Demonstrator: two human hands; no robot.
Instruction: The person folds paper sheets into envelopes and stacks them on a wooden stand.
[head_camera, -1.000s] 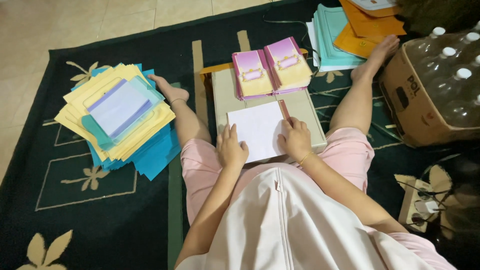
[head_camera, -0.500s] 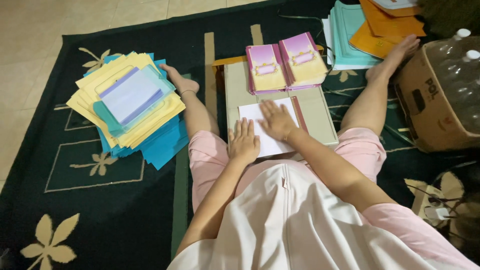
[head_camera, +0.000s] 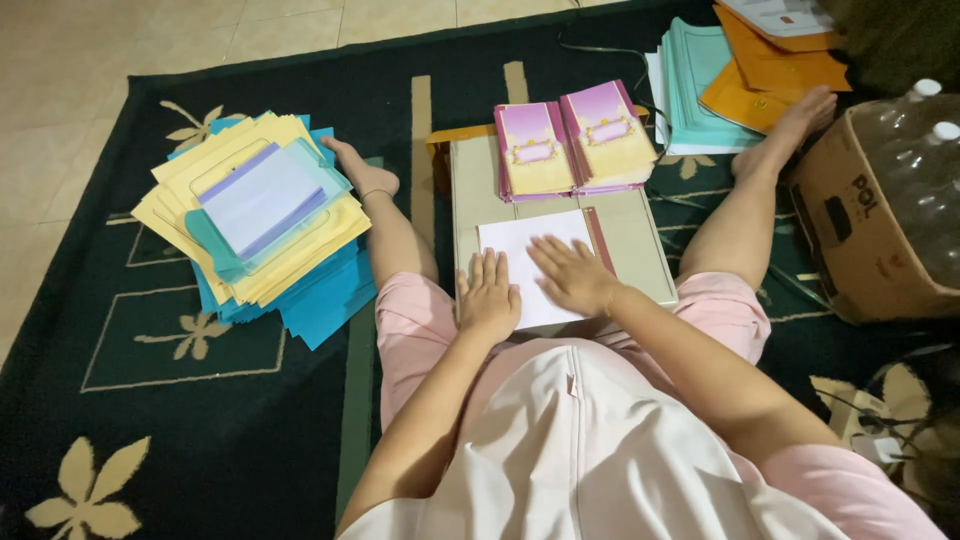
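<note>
both my hands lie flat and open, gripping nothing — left hand (head_camera: 489, 296) and right hand (head_camera: 572, 273) pressing the white sheet (head_camera: 527, 262) on the board (head_camera: 640, 235) over my lap; pink card stacks (head_camera: 575, 145) wait beyond — untouched.

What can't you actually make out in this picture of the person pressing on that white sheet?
- White sheet, head view: its near part is covered by the left hand and right hand.
- Low board: its far part lies under two purple and cream card stacks.
- Cardboard box: cut off by the right edge.
- Paper pile: lower sheets hidden by those above.
</note>
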